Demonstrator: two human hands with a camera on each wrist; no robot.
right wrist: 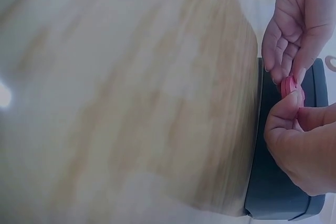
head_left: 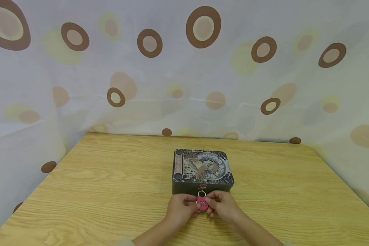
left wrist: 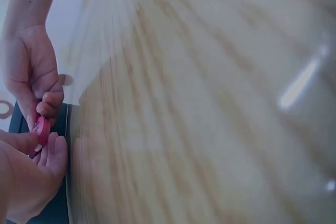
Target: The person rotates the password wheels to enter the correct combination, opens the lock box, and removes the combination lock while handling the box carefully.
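A pink combination padlock (head_left: 203, 204) with number dials and a silver shackle is held between both hands. My left hand (head_left: 179, 207) pinches its left side between thumb and fingers, and my right hand (head_left: 224, 205) pinches the right side. Right at the shackle's top is the reddish clasp (head_left: 202, 186) on the front of a dark rectangular box (head_left: 179, 187) with an ornate printed lid. That lid is down. In the left wrist view the padlock (left wrist: 42, 128) shows edge-on, and in the right wrist view fingers partly cover the padlock (right wrist: 289, 86).
The box stands on a wood-grain table (head_left: 110, 177), with table surface on both sides of it. Behind the table and along its sides hangs a pale curtain (head_left: 172, 75) printed with brown and yellow ovals.
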